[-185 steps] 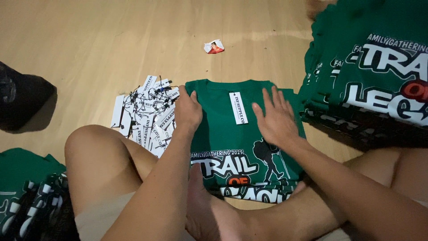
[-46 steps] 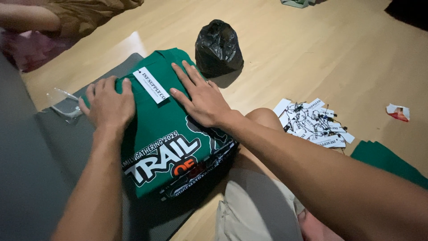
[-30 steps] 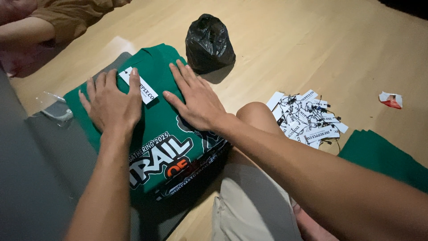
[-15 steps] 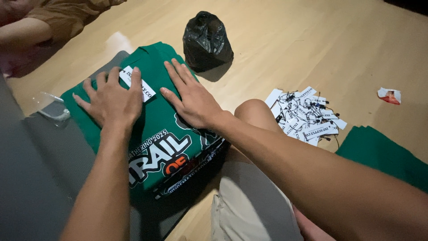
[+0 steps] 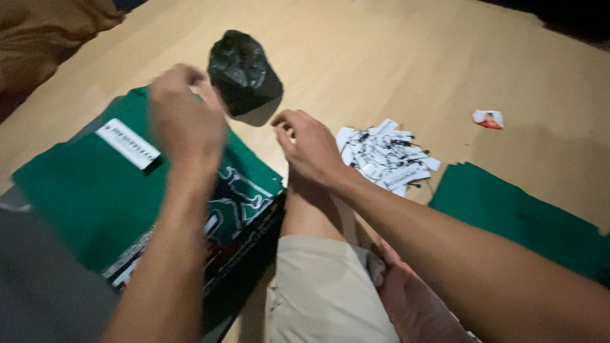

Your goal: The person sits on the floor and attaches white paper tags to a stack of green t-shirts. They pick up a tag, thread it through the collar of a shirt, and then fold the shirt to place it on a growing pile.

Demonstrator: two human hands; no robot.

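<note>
Dim warm light; my left hand smeared by motion blur, my right hand softer-edged; black bag beyond casts short shadow toward me; corners dark.

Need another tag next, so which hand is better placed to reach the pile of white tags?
Probably the right hand: it hovers empty right beside the tag pile, while the left hand is over the folded green shirt.

Bare forearms and hands, no sleeves, beige shorts

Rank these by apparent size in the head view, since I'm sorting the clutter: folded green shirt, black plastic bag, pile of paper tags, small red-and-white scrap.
1. folded green shirt
2. pile of paper tags, roughly matching the next
3. black plastic bag
4. small red-and-white scrap
</note>
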